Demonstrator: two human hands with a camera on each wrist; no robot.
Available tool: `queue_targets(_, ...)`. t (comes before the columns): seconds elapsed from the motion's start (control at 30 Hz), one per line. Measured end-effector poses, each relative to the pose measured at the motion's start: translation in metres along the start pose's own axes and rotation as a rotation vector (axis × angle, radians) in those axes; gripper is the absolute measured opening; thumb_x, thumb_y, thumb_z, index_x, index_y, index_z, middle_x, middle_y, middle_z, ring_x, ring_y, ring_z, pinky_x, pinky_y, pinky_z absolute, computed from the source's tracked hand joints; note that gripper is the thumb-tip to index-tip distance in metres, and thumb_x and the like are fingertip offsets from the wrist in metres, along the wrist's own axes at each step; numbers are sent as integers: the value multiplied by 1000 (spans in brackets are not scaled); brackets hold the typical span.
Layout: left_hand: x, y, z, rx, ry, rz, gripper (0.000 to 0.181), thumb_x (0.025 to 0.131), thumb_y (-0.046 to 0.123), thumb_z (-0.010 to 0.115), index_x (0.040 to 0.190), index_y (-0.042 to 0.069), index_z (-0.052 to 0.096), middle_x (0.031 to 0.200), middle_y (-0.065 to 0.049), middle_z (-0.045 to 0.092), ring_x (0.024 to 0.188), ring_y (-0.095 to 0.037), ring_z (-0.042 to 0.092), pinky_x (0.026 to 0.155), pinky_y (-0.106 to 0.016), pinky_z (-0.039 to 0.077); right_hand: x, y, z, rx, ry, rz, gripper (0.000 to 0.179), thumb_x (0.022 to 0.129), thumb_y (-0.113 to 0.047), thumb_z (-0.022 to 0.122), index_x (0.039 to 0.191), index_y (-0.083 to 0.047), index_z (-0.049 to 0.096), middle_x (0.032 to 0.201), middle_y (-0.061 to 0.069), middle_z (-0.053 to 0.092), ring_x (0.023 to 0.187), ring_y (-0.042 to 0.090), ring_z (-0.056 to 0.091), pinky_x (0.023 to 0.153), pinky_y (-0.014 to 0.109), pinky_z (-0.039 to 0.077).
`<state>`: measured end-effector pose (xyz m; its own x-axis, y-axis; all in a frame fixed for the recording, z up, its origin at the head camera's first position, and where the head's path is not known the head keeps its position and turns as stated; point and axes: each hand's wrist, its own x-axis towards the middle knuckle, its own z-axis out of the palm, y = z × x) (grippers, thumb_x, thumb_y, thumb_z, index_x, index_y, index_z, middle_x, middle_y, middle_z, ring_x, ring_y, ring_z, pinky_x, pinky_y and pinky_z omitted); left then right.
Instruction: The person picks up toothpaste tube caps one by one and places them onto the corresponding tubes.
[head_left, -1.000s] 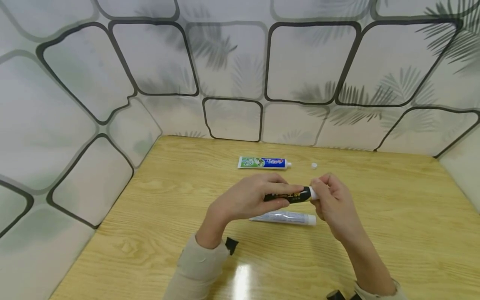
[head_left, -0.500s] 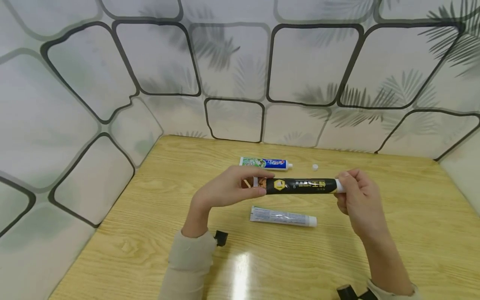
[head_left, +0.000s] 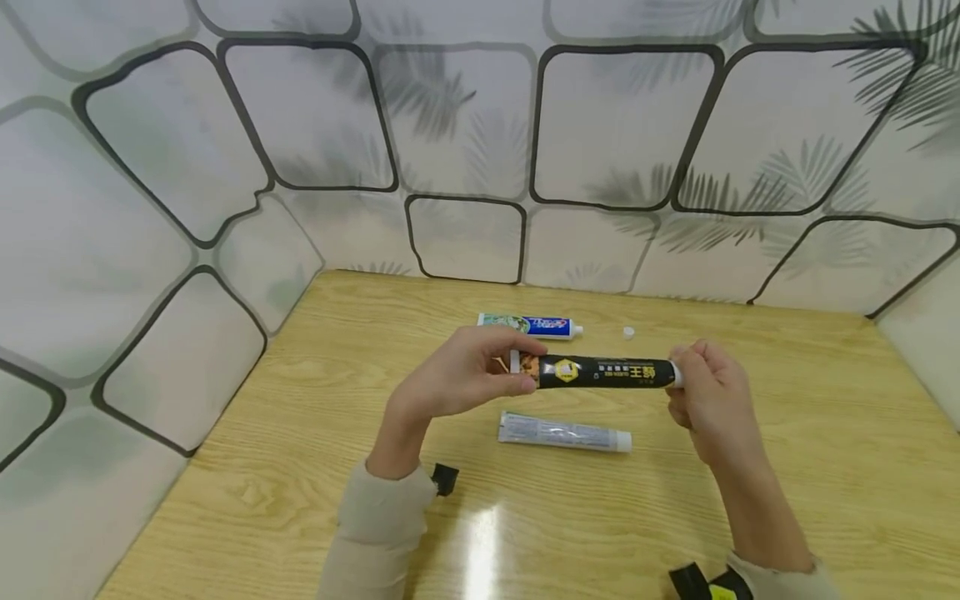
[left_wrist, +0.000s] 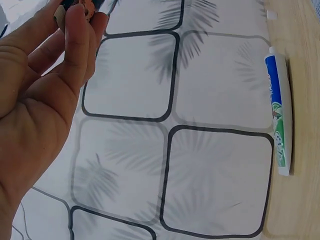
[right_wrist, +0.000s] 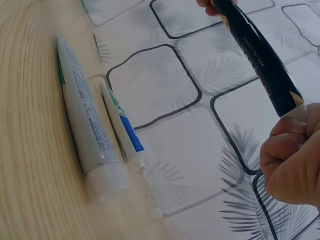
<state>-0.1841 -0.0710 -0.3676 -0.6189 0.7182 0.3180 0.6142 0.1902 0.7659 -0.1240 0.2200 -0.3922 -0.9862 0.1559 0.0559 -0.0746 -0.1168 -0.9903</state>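
A black toothpaste tube (head_left: 607,372) with yellow lettering is held level above the table between both hands. My left hand (head_left: 461,375) pinches its flat tail end between thumb and fingers. At the other end, my right hand (head_left: 712,400) grips the white cap, with the fingers curled round it in the right wrist view. Below the black tube lies a whitish toothpaste tube (head_left: 566,432) with its cap on. Behind it rests a green and blue toothpaste tube (head_left: 551,327), its nozzle bare, partly overlapped by the left hand. A small white cap (head_left: 628,332) lies to the right of that nozzle.
The wooden table (head_left: 300,400) meets a patterned wall (head_left: 465,237) at the back and another at the left. Black camera pieces (head_left: 708,581) show at the right wrist, and one more (head_left: 445,479) at the left sleeve.
The left hand has slid leftward from the black tube's middle to its tail, and the right hand has moved right with the cap end. The tube's label now faces up. The other tubes stay put.
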Motion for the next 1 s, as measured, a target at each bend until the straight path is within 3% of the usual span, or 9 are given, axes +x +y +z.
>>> queue_targets(0.1, 2, 5, 2, 74, 8, 37, 33, 90, 9, 74, 121, 3, 68, 103, -1, 69, 80, -12, 57, 66, -24, 51, 5, 4, -3, 37, -37, 61, 34, 104, -10, 40, 70, -13, 41, 52, -9, 37, 41, 4, 26, 43, 33, 12)
queue_targets(0.2, 5, 4, 2, 102, 5, 26, 33, 91, 11, 72, 123, 4, 66, 109, -3, 68, 82, -12, 57, 70, -26, 53, 9, 7, -4, 22, -34, 91, 32, 106, -16, 42, 75, -13, 49, 53, -8, 40, 42, 4, 29, 44, 31, 14)
queue_targets(0.33, 7, -12, 1, -25, -7, -97, 31, 95, 9, 67, 126, 4, 62, 116, -5, 65, 80, -13, 60, 70, -28, 55, 10, 9, -5, -76, -25, 102, 27, 105, -35, 48, 96, -11, 56, 65, -4, 46, 48, 5, 35, 43, 25, 27)
queue_targets(0.5, 7, -33, 0, -229, 58, -227, 27, 97, 0, 60, 124, -1, 62, 112, -13, 66, 84, -22, 66, 74, -35, 57, 11, 11, -8, -121, -60, 124, 36, 103, -42, 49, 112, -7, 54, 79, 1, 50, 57, 8, 40, 51, 23, 43)
queue_targets(0.63, 11, -39, 4, -247, 131, -287, 26, 96, -1, 61, 121, -4, 63, 102, -15, 67, 82, -22, 66, 76, -38, 57, 13, 15, -8, -144, -97, 171, 38, 105, -36, 47, 125, -3, 49, 85, 0, 53, 61, 8, 46, 58, 24, 49)
queue_targets(0.8, 15, -46, 11, -231, 227, -421, 26, 95, -3, 61, 121, -3, 64, 104, -14, 67, 85, -21, 65, 81, -42, 56, 16, 22, -6, -274, -145, 178, 48, 108, -26, 40, 145, 5, 38, 96, -2, 61, 72, 8, 55, 69, 25, 55)
queue_targets(0.9, 16, -49, 14, -229, 245, -476, 26, 96, -2, 60, 122, -2, 63, 107, -15, 66, 91, -26, 64, 82, -42, 55, 17, 28, -5, -329, -160, 175, 51, 109, -23, 39, 151, 6, 34, 101, -3, 65, 78, 8, 58, 73, 24, 56)
queue_targets(1.0, 16, -52, 17, -220, 223, -501, 29, 98, 0, 57, 127, 0, 61, 111, -15, 66, 94, -27, 63, 80, -37, 54, 19, 34, -5, -370, -151, 174, 51, 108, -21, 41, 151, 6, 33, 104, -1, 68, 80, 8, 60, 72, 24, 56)
